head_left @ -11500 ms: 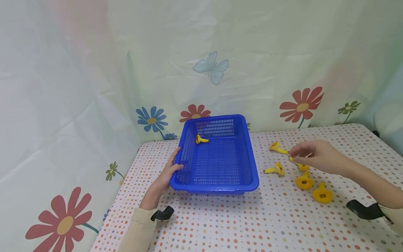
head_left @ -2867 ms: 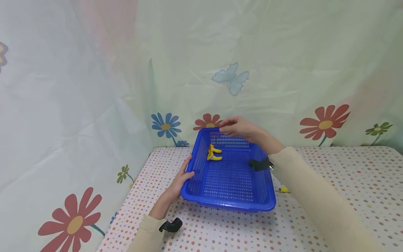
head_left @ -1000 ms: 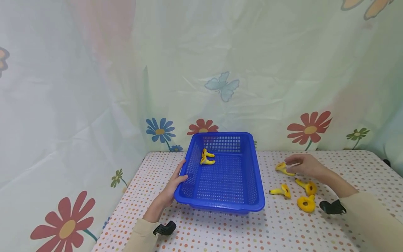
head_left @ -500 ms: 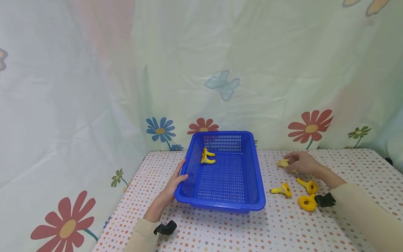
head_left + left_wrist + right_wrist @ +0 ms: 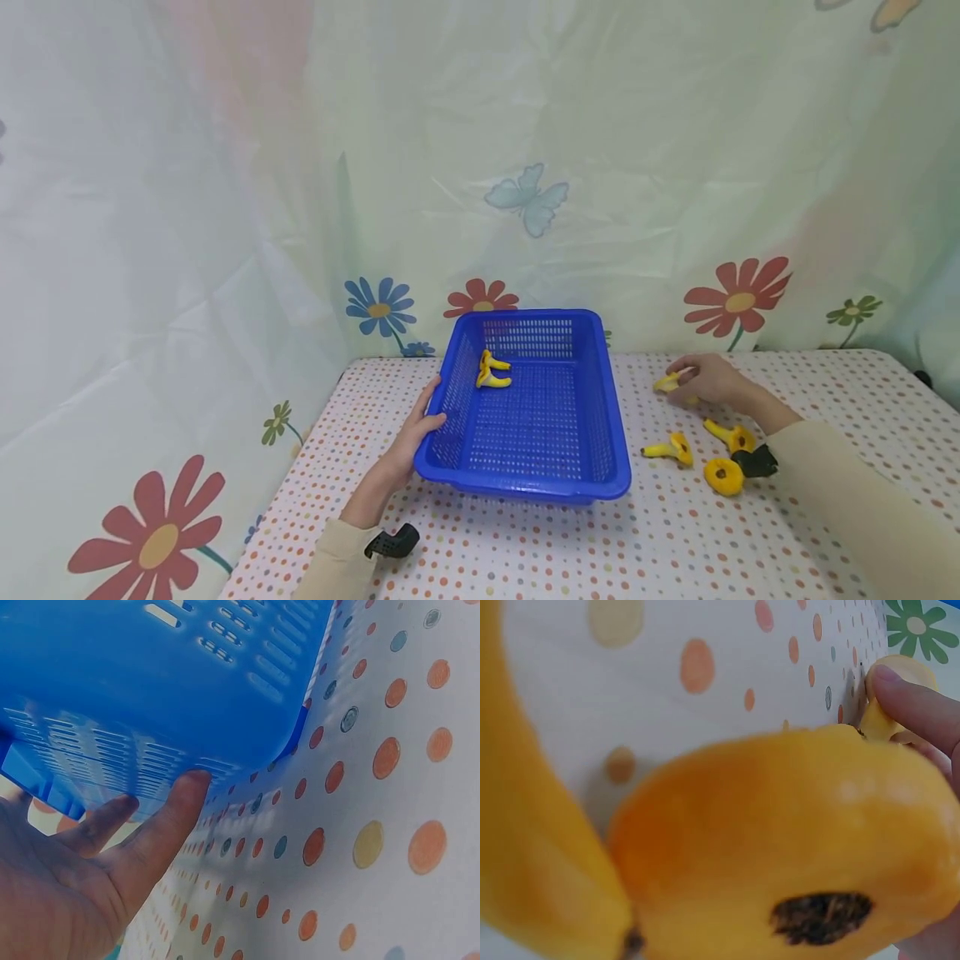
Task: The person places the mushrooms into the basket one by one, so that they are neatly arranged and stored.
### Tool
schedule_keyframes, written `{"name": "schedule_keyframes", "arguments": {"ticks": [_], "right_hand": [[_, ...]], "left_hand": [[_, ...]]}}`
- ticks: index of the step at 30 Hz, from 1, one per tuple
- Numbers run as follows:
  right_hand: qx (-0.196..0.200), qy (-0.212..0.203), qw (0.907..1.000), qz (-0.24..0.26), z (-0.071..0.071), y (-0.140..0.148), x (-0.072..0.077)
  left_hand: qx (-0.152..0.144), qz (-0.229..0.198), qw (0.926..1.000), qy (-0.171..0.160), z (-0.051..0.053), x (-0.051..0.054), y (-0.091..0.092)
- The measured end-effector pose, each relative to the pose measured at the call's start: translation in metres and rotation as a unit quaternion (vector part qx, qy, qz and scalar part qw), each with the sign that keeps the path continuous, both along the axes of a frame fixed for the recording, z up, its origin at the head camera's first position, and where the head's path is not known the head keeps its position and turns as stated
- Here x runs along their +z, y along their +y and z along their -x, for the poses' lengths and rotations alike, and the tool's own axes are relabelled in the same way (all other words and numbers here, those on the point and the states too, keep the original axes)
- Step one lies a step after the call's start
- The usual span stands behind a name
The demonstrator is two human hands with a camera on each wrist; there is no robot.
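Note:
My left hand [image 5: 405, 440] holds the left side of a blue perforated basket [image 5: 525, 487], thumb at the rim. In the left wrist view, fingertips of that hand [image 5: 97, 874] touch the basket wall [image 5: 127, 667]. Two yellow trumpet-shaped mushrooms [image 5: 493, 379] lie inside, near the basket's left wall. Right of the basket, my right hand [image 5: 711, 382] pinches a yellow mushroom [image 5: 665, 383] on the table; the right wrist view shows the thumb of this hand [image 5: 926, 712] against its pale cap [image 5: 911, 669]. Fingers behind it are partly hidden.
Several yellow mushrooms lie nearer me on the dotted tablecloth [image 5: 525, 558], among them one close to the basket [image 5: 670, 450] and one beside the right wrist's black camera [image 5: 724, 477]. A flowered curtain [image 5: 420, 167] hangs behind the table.
A second mushroom lies in the basket, unlike in the earliest frame. My right hand has come from above the basket to the back mushroom and closed on it. My left hand stays on the basket.

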State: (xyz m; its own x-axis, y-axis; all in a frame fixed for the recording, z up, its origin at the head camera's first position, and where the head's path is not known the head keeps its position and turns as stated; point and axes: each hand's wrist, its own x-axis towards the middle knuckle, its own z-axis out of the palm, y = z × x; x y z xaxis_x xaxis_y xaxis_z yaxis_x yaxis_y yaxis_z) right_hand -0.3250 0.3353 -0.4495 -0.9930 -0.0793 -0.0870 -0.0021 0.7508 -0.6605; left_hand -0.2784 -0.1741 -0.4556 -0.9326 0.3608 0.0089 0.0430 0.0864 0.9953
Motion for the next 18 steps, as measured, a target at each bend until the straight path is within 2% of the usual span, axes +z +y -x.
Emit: {"name": "schedule_keyframes", "arguments": {"ticks": [6,13,18], "right_hand": [[0.0,0.009,1.0,0.005,0.0,0.0,0.001],[0.015,0.026,0.9993,0.02,-0.008,-0.003,0.016],[0.028,0.057,0.9978,0.023,-0.01,-0.011,0.032]], "left_hand": [[0.0,0.001,1.0,0.002,-0.001,-0.002,0.0],[-0.003,0.004,1.0,-0.002,-0.003,-0.002,0.0],[-0.002,0.005,1.0,0.0,-0.002,-0.001,0.0]]}}
